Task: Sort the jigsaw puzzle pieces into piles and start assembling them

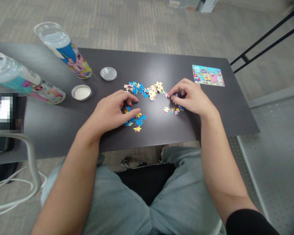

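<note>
Small jigsaw puzzle pieces lie in loose groups on the dark table. My left hand (112, 109) is open, thumb and index finger apart, partly covering a group of blue and yellow puzzle pieces (138, 121). Beyond its fingertips is a cluster of blue pieces (136, 88), with pale yellow pieces (156, 88) to the right. My right hand (192, 96) has thumb and index finger closed at the edge of a small pink puzzle piece (167, 95). Under and beside that hand lies a mixed group of pieces (175, 111), partly hidden by the fingers.
A picture card (208, 75) with cartoon figures lies at the table's right. Two clear tubes with printed wraps, one blue (74, 58) and one teal (42, 89), stand at the left. Near them are a clear lid (108, 74) and a white-centred lid (81, 93). A white cable (31, 156) hangs lower left.
</note>
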A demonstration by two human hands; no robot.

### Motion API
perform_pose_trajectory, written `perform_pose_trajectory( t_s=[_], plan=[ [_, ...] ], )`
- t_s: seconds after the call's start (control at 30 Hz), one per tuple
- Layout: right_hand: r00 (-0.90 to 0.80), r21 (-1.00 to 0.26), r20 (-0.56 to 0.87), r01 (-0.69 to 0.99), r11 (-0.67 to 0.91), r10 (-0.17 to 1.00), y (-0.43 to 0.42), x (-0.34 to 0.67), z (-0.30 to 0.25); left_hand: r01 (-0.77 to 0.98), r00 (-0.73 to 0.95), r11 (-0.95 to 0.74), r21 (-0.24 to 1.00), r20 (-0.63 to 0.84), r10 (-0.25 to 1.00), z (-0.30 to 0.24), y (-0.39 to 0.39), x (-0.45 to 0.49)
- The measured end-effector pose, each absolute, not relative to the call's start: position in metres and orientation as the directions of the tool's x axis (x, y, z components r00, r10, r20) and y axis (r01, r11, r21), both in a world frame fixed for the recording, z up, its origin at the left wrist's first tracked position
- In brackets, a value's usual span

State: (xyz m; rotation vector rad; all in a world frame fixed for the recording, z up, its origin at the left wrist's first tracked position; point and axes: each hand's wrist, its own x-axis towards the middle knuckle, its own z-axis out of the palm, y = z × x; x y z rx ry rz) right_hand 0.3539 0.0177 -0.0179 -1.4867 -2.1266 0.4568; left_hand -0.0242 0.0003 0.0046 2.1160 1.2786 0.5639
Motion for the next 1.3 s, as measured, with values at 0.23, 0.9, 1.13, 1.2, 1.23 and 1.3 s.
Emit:
perform_pose_trajectory(
  t_s=[0.23, 0.9, 1.13, 1.2, 1.23, 1.3],
  plan=[
    [-0.191, -0.523, 0.225, 0.804, 0.283, 0.956, 0.015, 0.334, -0.020, 0.647, 0.438, -0.358, 0.673, 0.057, 0.897, 0.003, 0.000, -0.023],
    [-0.288, -0.433, 0.224, 0.826, 0.360, 0.931, 0.003, 0.337, -0.017, 0.657, 0.437, -0.358, 0.663, 0.052, 0.898, 0.002, 0.000, -0.024],
    [-0.347, -0.434, 0.151, 0.818, 0.377, 0.926, -0.006, 0.332, -0.010, 0.660, 0.440, -0.358, 0.661, 0.046, 0.897, 0.002, -0.001, -0.024],
    [-0.387, -0.456, 0.128, 0.795, 0.401, 0.913, -0.008, 0.333, -0.005, 0.656, 0.443, -0.360, 0.663, 0.048, 0.895, 0.002, -0.001, -0.024],
    [-0.413, -0.470, 0.113, 0.779, 0.415, 0.904, -0.010, 0.332, -0.003, 0.657, 0.442, -0.362, 0.661, 0.052, 0.896, 0.002, -0.001, -0.024],
    [-0.472, -0.496, 0.083, 0.744, 0.447, 0.878, -0.014, 0.327, 0.002, 0.656, 0.448, -0.372, 0.657, 0.058, 0.892, 0.002, 0.000, -0.025]
  ],
)
